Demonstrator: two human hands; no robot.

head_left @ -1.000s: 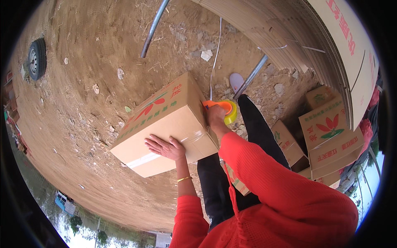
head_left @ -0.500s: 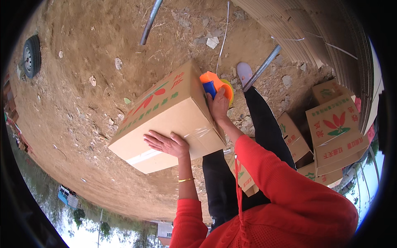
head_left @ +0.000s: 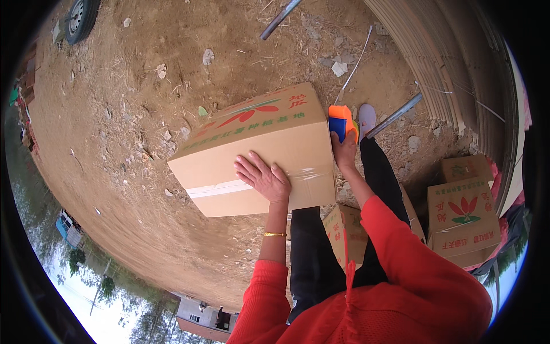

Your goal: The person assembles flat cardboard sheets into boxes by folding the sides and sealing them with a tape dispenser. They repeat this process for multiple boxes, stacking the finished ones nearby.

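A closed cardboard box (head_left: 246, 140) with red and green print is tilted in front of me. My left hand (head_left: 266, 176) lies flat on its near side with fingers spread, just above a shiny strip of tape (head_left: 215, 188). At the box's right end, my right hand (head_left: 345, 150) is wrapped round an orange and blue tape dispenser (head_left: 339, 121), held close against the edge. Part of a yellow piece shows behind those fingers. Clear tape also shows on the near side towards the right. What supports the box underneath is mostly hidden.
Flat cardboard sheets (head_left: 424, 57) are stacked at the upper right. More printed boxes (head_left: 463, 215) stand to my right, and another box (head_left: 349, 229) is by my legs. Metal poles (head_left: 395, 114) stick out near my shoe (head_left: 367, 119). A tyre (head_left: 82, 20) lies far left on the dirt.
The box has turned and its right end sits more level. My right hand, with the tape dispenser, has shifted from over the box edge to just off its right end. The view has swung.
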